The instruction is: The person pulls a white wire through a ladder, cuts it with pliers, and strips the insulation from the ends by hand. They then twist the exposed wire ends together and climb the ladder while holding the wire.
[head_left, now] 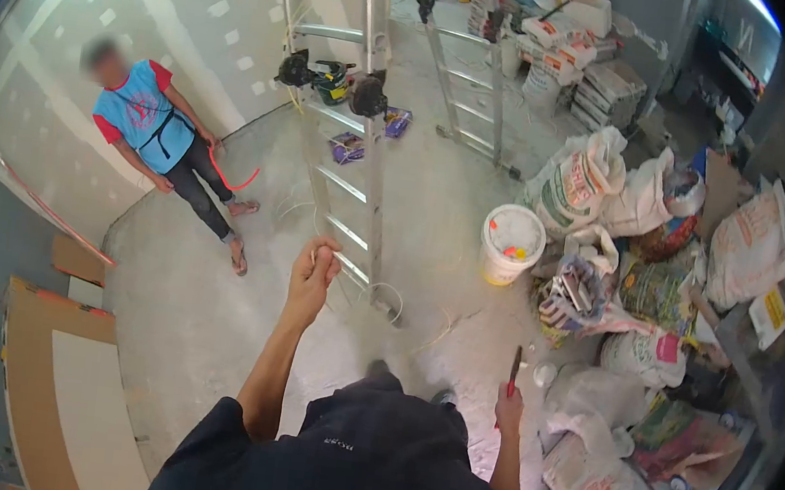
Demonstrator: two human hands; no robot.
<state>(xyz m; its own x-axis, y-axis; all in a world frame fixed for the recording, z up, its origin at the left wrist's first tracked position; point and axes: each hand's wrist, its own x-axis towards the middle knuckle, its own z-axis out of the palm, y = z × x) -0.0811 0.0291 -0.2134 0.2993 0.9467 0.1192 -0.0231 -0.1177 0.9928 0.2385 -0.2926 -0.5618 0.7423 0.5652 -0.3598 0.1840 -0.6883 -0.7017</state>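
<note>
My left hand (313,273) is raised in front of me, fingers pinched on a thin white cable. A loop of this cable (396,295) hangs just to the right of the hand, before the foot of an aluminium stepladder (374,206). Lower on the right, my right hand (509,410) is wrapped round a slim red-handled tool (515,373) with a dark narrow tip pointing up. Its exact kind is too small to tell. Near that tool stands a small white container (544,375).
A person (159,126) in a blue shirt stands at left, holding a red strip (230,183). A second ladder (469,80) stands behind. Sacks (583,184) and a white bucket (511,249) line the right. Cardboard-like panels (35,369) lean at lower left.
</note>
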